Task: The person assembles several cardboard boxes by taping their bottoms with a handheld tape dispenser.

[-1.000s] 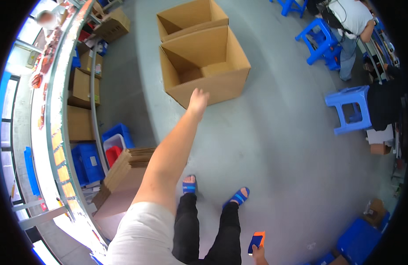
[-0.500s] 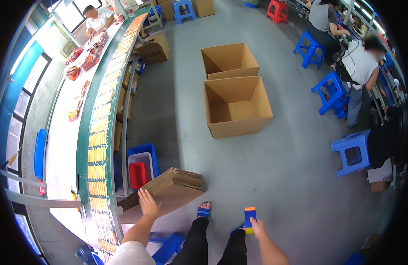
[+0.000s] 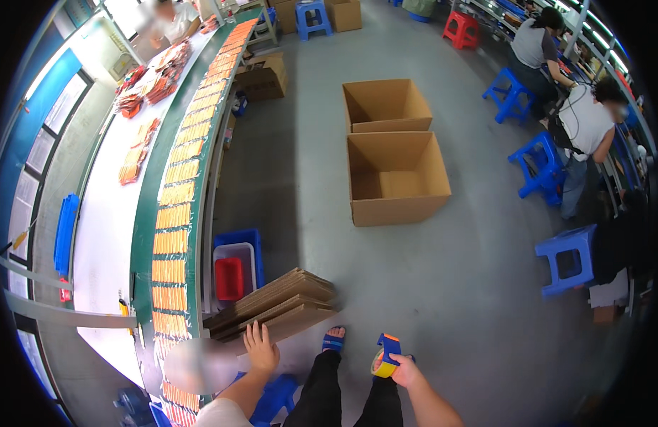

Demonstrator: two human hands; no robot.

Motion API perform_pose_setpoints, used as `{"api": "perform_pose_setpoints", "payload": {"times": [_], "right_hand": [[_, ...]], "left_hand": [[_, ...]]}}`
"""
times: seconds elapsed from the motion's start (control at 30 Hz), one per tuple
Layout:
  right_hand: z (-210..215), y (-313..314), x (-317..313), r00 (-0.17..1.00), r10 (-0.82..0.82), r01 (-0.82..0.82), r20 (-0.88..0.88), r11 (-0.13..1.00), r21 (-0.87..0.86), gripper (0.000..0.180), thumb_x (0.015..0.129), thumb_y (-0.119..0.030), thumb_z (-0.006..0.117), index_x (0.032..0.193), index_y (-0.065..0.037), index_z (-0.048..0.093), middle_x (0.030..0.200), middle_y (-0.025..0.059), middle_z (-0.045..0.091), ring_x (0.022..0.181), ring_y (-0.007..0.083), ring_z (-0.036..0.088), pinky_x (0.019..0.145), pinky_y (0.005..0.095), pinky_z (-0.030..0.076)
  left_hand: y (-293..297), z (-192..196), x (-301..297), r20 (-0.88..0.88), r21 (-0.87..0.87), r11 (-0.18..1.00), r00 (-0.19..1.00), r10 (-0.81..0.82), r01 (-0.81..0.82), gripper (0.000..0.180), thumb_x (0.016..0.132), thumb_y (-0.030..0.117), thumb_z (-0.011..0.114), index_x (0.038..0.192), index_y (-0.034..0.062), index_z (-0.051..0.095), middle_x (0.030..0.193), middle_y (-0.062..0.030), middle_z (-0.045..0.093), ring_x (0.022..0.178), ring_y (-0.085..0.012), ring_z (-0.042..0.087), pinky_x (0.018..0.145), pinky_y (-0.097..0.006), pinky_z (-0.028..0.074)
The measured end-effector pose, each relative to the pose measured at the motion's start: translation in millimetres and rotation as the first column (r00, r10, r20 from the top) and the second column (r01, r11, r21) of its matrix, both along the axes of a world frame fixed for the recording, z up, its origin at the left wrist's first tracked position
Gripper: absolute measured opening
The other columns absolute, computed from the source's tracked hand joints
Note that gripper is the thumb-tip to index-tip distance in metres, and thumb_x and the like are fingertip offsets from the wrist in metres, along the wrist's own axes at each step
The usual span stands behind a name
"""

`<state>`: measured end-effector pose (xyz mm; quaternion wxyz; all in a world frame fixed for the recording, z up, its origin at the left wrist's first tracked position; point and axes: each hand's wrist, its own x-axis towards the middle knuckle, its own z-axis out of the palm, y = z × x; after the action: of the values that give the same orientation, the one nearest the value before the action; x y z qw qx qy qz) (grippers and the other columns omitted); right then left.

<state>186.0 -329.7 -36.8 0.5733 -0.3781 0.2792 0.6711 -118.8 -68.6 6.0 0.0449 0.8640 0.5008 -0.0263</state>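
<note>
Since half a second ago, left hand [image 3: 260, 346] has settled flat, fingers spread, on the stack of flattened cardboard boxes [image 3: 279, 307] by the conveyor — stiff, light, likely best lifted by an edge — while right hand [image 3: 404, 370] grips a tape dispenser [image 3: 384, 359].

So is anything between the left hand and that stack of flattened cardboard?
Nothing visible: the left hand already rests on the near edge of the flattened cardboard stack. The right hand holds a tape dispenser off to the side.
</note>
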Motion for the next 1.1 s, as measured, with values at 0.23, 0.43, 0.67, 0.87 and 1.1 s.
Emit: {"api": "perform_pose_setpoints", "payload": {"times": [0.23,0.43,0.67,0.87,1.1], "right_hand": [[-23.5,-27.2,-7.5,0.976,-0.216,0.217,0.035,0.976,-0.026,0.03,0.089,-0.016,0.054,0.109,0.006,0.051,0.105,0.0253,0.061,0.101,0.0387,0.06,0.094,0.0504,0.045],[-38.5,-92.7,17.9,0.941,-0.263,0.28,0.211,0.959,-0.053,0.033,0.09,-0.012,0.052,0.12,0.0,0.041,0.105,0.022,0.061,0.094,0.038,0.063,0.087,0.0487,0.051],[-10.7,-113.6,38.6,0.873,-0.109,0.238,0.475,0.946,-0.22,0.028,0.089,-0.01,0.052,0.114,0.0,0.046,0.091,0.0132,0.061,0.078,0.0272,0.066,0.069,0.039,0.056],[-14.5,-89.3,17.6,0.729,-0.167,0.345,0.663,0.927,-0.146,0.037,0.09,-0.019,0.057,0.114,0.006,0.043,0.096,0.0134,0.059,0.085,0.0225,0.062,0.073,0.0349,0.05],[-34.0,-102.7,5.9,0.444,0.175,0.361,0.879,0.863,-0.354,0.044,0.091,-0.03,0.055,0.108,0.006,0.039,0.099,0.0274,0.058,0.093,0.0412,0.059,0.081,0.0425,0.046]], "left_hand": [[-9.0,-31.7,-41.7,0.055,-0.245,0.959,0.986,0.158,-0.14,0.051,0.07,0.014,0.069,0.116,0.0022,0.051,0.107,-0.0164,0.061,0.103,-0.0338,0.056,0.098,-0.047,0.038],[8.4,-7.0,19.4,-0.282,-0.487,0.861,0.906,-0.317,0.15,0.015,0.079,0.016,0.056,0.092,0.0087,0.059,0.08,-0.0179,0.067,0.076,-0.0369,0.066,0.07,-0.049,0.052],[-35.1,109.8,264.9,0.211,-0.299,0.772,0.828,-0.519,0.561,0.025,0.086,0.021,0.057,0.099,0.0012,0.049,0.065,-0.0202,0.061,0.06,-0.0404,0.061,0.056,-0.05,0.049],[-72.7,161.0,400.7,0.503,-0.293,0.724,0.745,-0.438,0.624,0.028,0.086,0.015,0.058,0.1,-0.0059,0.046,0.067,-0.0244,0.061,0.064,-0.0436,0.061,0.057,-0.049,0.049],[-115.2,157.9,498.9,0.408,-0.349,0.759,0.818,-0.405,0.55,0.035,0.084,0.019,0.055,0.104,-0.008,0.045,0.089,-0.025,0.065,0.088,-0.041,0.063,0.078,-0.045,0.049]]}}
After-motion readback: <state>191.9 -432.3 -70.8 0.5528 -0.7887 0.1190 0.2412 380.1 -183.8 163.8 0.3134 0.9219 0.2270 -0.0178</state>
